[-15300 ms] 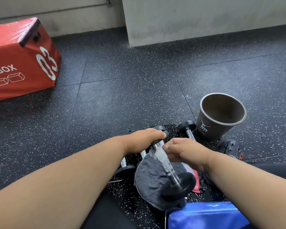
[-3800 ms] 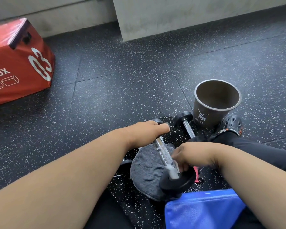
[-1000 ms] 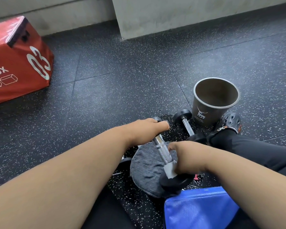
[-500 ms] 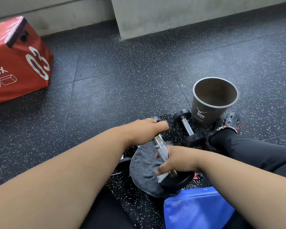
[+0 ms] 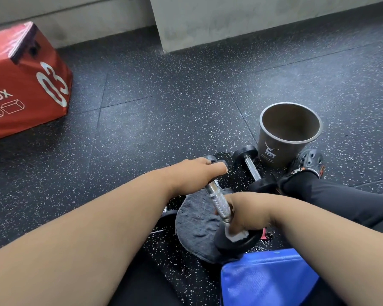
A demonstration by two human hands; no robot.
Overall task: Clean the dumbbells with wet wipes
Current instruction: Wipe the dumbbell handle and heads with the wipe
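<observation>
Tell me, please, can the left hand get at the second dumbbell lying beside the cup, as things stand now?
Probably not at once. The left hand grips the upper head of the held dumbbell, so it is busy. The second dumbbell itself lies uncovered on the floor beside the cup, nothing on it.

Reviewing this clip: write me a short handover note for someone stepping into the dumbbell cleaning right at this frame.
Left hand grips the far head of the tilted dumbbell, steadying it.
Right hand presses a white wet wipe where the chrome handle meets the near head, which rests on a grey cloth.
A second dumbbell lies beside the grey bucket; another is partly hidden under the left arm.
Done: cannot tell which parts are clean.
Left: finish this dumbbell, then wipe the others.
</observation>
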